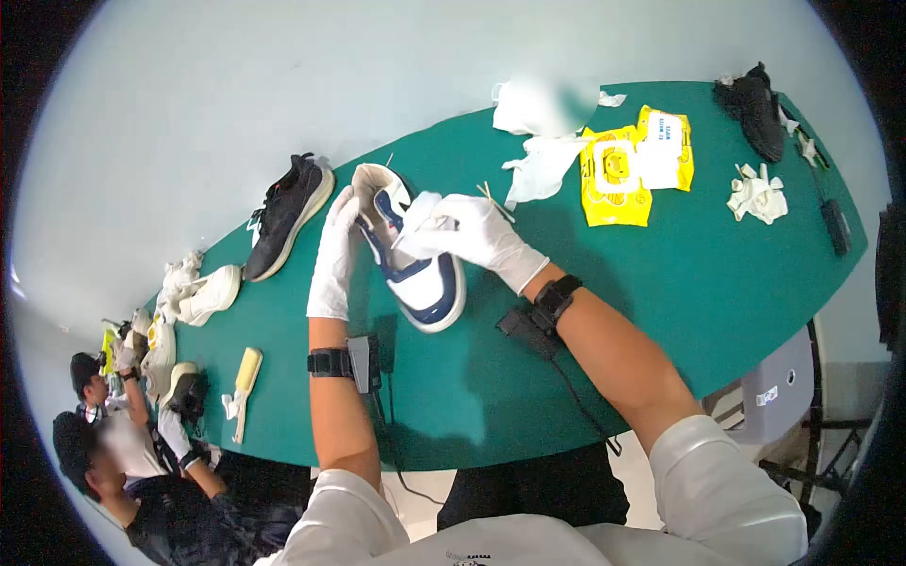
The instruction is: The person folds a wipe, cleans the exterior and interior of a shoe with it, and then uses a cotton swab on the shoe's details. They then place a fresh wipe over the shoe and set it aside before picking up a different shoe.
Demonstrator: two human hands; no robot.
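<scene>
A white and navy sneaker (429,288) stands on the green table in front of me, its toe toward me and its opening facing up. My left hand (337,247), in a white glove, grips the sneaker's collar on the left side, with some fingers hidden by the shoe. My right hand (477,236), also gloved, is closed over the shoe's opening and pinches a bunched white wipe (418,215) against the tongue area. White glove and white wipe blend, so their border is hard to make out. Pale lace ends stick out behind my right hand.
Beyond my right hand lie yellow wipe packs (615,179) and crumpled white wipes (543,170). A black shoe (758,118) and balled gloves (757,195) are far right. Left are a black sneaker (291,219), a white shoe (212,295), a brush (247,382) and two co-workers.
</scene>
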